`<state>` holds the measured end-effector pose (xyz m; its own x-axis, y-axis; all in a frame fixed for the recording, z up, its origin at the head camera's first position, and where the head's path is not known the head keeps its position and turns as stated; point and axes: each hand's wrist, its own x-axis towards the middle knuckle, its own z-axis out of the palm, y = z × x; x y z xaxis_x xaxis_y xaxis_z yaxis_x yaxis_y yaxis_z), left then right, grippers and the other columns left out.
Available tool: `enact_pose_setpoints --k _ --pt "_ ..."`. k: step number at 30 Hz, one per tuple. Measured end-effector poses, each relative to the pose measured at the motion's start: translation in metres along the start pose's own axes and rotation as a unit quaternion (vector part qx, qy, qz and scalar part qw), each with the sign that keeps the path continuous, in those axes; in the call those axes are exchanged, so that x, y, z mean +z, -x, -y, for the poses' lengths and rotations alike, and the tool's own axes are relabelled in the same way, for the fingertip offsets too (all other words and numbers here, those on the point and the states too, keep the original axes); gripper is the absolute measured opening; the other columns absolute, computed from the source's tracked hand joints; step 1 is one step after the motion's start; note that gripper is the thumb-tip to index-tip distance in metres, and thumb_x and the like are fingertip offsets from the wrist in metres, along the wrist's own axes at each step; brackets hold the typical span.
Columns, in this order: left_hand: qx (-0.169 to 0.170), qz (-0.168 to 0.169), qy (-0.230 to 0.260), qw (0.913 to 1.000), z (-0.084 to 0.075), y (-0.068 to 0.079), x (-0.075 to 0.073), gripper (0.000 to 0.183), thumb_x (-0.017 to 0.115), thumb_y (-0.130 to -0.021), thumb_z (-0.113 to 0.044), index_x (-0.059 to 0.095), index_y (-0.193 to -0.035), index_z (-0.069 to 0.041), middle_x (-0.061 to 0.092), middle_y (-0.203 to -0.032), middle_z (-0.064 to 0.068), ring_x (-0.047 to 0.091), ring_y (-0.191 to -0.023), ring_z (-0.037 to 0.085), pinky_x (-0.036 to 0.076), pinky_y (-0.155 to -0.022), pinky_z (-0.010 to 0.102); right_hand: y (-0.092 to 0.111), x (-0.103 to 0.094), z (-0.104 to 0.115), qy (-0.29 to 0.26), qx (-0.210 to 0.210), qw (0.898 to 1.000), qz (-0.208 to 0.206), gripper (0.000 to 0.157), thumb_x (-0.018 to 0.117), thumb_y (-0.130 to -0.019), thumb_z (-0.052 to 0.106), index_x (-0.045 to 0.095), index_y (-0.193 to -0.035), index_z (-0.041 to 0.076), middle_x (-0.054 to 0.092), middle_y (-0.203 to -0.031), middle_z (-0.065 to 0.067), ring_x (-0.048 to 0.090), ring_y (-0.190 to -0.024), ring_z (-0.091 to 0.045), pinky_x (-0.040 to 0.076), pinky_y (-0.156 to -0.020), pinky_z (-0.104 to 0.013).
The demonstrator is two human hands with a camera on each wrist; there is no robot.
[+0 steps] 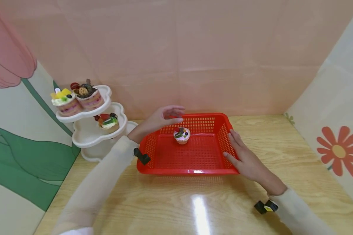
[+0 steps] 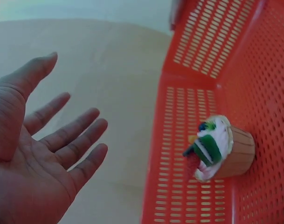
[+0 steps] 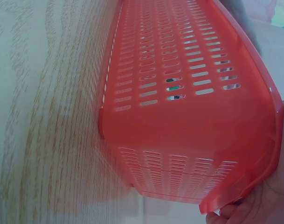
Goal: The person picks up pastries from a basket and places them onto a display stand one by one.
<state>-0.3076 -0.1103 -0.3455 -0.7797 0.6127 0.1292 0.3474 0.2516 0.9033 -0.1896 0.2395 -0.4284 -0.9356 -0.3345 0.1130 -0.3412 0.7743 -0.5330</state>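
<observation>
My left hand (image 1: pixel 166 117) hovers over the back left corner of the red plastic basket (image 1: pixel 191 172), fingers spread and nothing in it. In the left wrist view its palm and fingers show empty beside the basket wall. A small cupcake (image 1: pixel 181 135) with white cream, fruit and a green-and-brown topping stands on the basket floor, toward the back left. My right hand (image 1: pixel 247 160) grips the basket's right rim, thumb on the inner side and fingers along the outside. In the right wrist view its fingertips curl below the rim, partly hidden.
Left of the basket stands a white tiered stand (image 1: pixel 91 142). Its top tier bears a yellow-fruit cake (image 1: pixel 66 103) and a chocolate-topped cake (image 1: pixel 89 98); a fruit tart (image 1: pixel 108 122) sits on the tier below. Pink and flower-printed cloth surrounds the wooden table (image 1: pixel 164 202).
</observation>
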Motion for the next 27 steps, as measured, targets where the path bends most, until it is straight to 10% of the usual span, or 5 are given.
enact_pose_setpoints --k 17,27 --pt "-0.060 0.015 -0.054 0.9966 0.047 -0.028 0.006 0.059 0.080 -0.090 -0.019 0.055 -0.141 -0.003 0.058 -0.141 0.016 0.052 -0.133 0.032 0.044 -0.110 0.044 -0.001 0.001 0.000 0.001 -0.001 1.000 0.001 0.079 0.056 -0.104 0.036 0.014 -0.160 0.000 0.000 -0.171 -0.009 0.002 -0.156 -0.033 0.030 -0.110 -0.068" --pt "-0.109 0.062 -0.213 0.9688 0.065 -0.029 0.016 0.076 0.086 -0.083 -0.028 0.051 -0.147 -0.007 0.057 -0.145 0.009 0.052 -0.134 0.025 0.042 -0.112 0.040 0.001 0.002 -0.002 0.000 0.000 1.000 -0.001 0.079 0.056 -0.104 0.036 0.015 -0.160 0.000 0.001 -0.171 -0.010 0.003 -0.155 -0.035 0.032 -0.109 -0.068"
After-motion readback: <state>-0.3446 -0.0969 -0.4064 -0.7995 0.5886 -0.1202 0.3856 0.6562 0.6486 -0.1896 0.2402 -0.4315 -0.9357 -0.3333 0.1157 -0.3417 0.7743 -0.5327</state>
